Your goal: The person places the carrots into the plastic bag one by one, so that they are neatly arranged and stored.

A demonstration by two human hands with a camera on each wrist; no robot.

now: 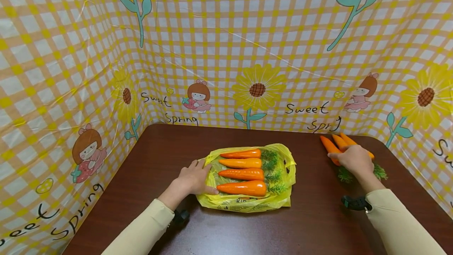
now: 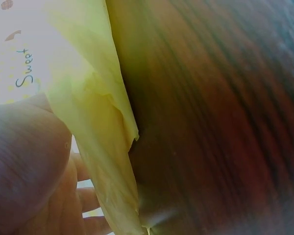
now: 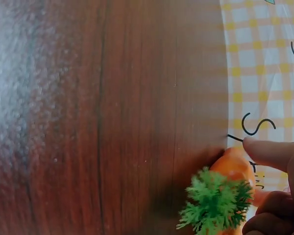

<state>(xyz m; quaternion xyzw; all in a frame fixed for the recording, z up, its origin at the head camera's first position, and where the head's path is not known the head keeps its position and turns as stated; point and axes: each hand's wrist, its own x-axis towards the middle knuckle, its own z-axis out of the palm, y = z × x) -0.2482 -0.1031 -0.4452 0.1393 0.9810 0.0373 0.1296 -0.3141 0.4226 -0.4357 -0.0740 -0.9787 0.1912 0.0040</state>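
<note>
In the head view, several orange carrots with green tops lie in a row on a yellow plastic bag (image 1: pixel 244 206), the nearest one a thick carrot (image 1: pixel 242 188). My left hand (image 1: pixel 194 178) rests at the bag's left end, fingers spread and touching its edge; in the left wrist view the yellow film (image 2: pixel 105 161) runs beside the fingers. Over at the right, my right hand (image 1: pixel 355 161) grips the leftmost carrot (image 1: pixel 329 145) of a small group, thumb on its left side. The right wrist view shows this carrot's orange end (image 3: pixel 232 164) and leafy green top (image 3: pixel 215 203).
Two more carrots (image 1: pixel 342 141) lie close beside the gripped one, partly hidden by the right hand. The brown table (image 1: pixel 170 145) meets a yellow checked cloth (image 1: pixel 226 50) at the back and sides. A bag handle loop (image 1: pixel 291 164) lies to the right.
</note>
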